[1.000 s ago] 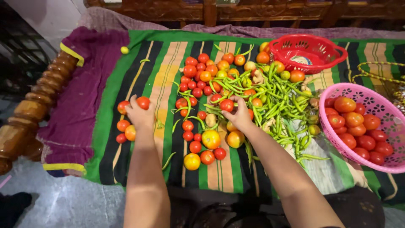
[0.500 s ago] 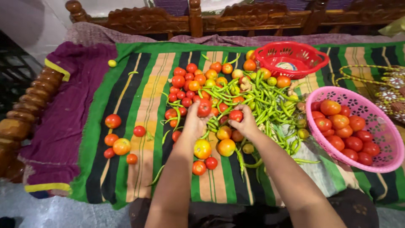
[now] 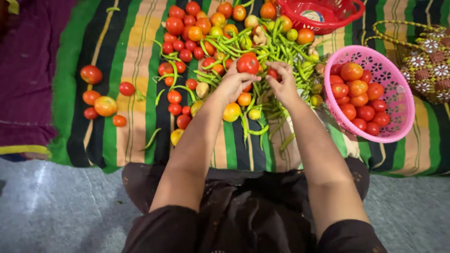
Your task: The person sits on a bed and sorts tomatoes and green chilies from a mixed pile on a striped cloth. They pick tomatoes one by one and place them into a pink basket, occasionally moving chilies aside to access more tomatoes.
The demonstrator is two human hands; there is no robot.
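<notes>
My left hand (image 3: 233, 83) holds a large red tomato (image 3: 248, 63) over a heap of red and orange tomatoes (image 3: 190, 33) and green chillies (image 3: 276, 44) on a green, black and tan striped cloth (image 3: 125, 56). My right hand (image 3: 284, 83) is beside it, its fingers closed on a small red tomato (image 3: 272, 73). Both hands are over the middle of the pile, close together. A pink plastic basket (image 3: 397, 96) filled with tomatoes stands to the right of my right hand.
A red plastic basket (image 3: 328, 18) sits at the far right of the pile. A beaded yellow bag (image 3: 429, 61) lies at the right edge. A small group of tomatoes (image 3: 101, 96) lies apart at the left. Purple cloth (image 3: 28, 70) borders the left side.
My left hand left the separate tomato group at the left, moved right into the pile and picked up a large red tomato. The camera tilted down and came closer.
</notes>
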